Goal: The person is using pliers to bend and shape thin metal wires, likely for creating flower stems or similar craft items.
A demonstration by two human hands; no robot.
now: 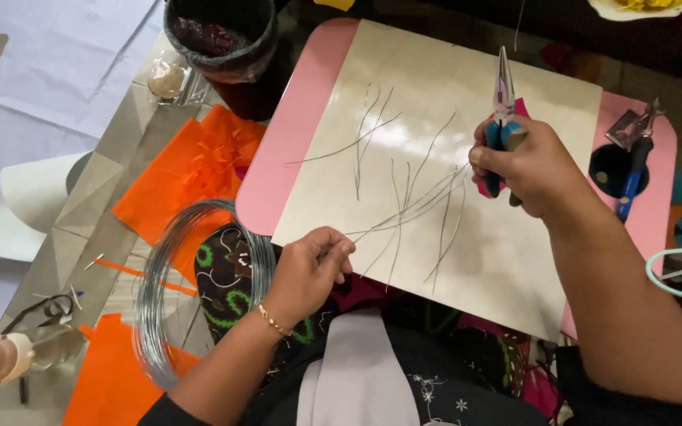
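My right hand point(530, 167) grips blue-handled long-nose pliers point(504, 102), jaws pointing away from me, over the right side of a glossy beige board point(515, 260). My left hand point(309, 268) pinches the near end of thin silver wire at the board's front left edge. Several cut wire pieces point(412, 189) lie scattered across the board. A coil of silver wire point(155, 292) hangs around my left forearm, over my lap.
The board rests on a pink table point(294, 134). Orange paper point(183, 173) lies on the floor at left, a dark bin point(222, 35) behind it. A glue bottle point(9, 355) lies at bottom left. More tools point(633, 158) sit at the table's right edge.
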